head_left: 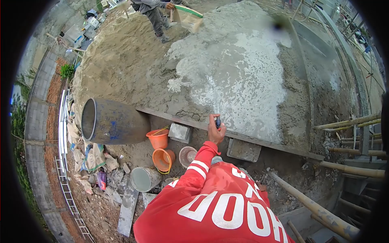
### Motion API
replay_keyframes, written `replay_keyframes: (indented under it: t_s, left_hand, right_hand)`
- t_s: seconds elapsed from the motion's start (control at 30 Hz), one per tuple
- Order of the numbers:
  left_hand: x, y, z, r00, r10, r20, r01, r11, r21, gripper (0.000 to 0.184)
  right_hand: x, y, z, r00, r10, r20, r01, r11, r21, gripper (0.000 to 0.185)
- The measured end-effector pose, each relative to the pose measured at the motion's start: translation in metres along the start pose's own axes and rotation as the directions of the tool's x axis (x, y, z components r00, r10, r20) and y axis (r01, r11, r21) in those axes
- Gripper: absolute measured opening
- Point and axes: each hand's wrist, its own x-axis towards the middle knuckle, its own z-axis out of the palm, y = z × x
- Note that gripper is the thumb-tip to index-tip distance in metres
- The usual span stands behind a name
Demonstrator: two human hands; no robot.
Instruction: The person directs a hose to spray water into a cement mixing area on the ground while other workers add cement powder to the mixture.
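My left hand [216, 130], at the end of a red sleeve with white stripes, is closed around the dark handle of a trowel [218, 120]. Its pale, shiny blade points away from me over wet grey cement [247, 93] and is hard to tell from the glare. The hand is just above the long board [182, 121] that edges the cement. Only a small part of my right hand [261, 186] shows beside my red hoodie; its fingers are hidden.
A blue drum [115, 121] lies at the left, near two orange buckets [157, 139], a pale bucket [188, 156] and a bucket of grey liquid [142, 179]. Concrete blocks [243, 150] sit below the board. Bamboo poles [312, 202] stand right. Another person [156, 18] holds a sack behind.
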Motion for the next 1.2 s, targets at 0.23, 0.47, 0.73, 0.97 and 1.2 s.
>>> replay_keyframes:
  t_s: [0.23, 0.47, 0.73, 0.97, 1.2]
  left_hand:
    - [0.022, 0.027, 0.027, 0.938, 0.278, 0.205, -0.297, 0.953, 0.064, 0.048]
    - [0.052, 0.055, 0.042, 0.859, 0.478, 0.181, -0.501, 0.859, 0.107, 0.055]
    - [0.095, 0.074, 0.048, 0.821, 0.559, 0.115, -0.570, 0.810, 0.136, 0.056]
    - [0.096, 0.077, 0.054, 0.828, 0.545, 0.131, -0.556, 0.828, 0.074, 0.054]
    - [0.088, 0.071, 0.059, 0.873, 0.446, 0.198, -0.463, 0.885, 0.048, 0.049]
  right_hand:
    - [0.019, 0.030, 0.009, 0.998, -0.064, 0.004, 0.064, 0.997, 0.045, 0.057]
    - [0.073, 0.108, 0.035, 0.999, -0.010, -0.031, 0.007, 0.996, -0.088, 0.073]
    - [0.095, 0.145, 0.055, 0.995, 0.088, -0.050, -0.091, 0.995, -0.046, 0.063]
    - [-0.025, 0.003, -0.005, 0.996, 0.087, -0.008, -0.085, 0.990, 0.115, 0.038]
    - [0.119, 0.143, 0.063, 0.996, 0.007, -0.085, -0.013, 0.997, -0.076, 0.072]
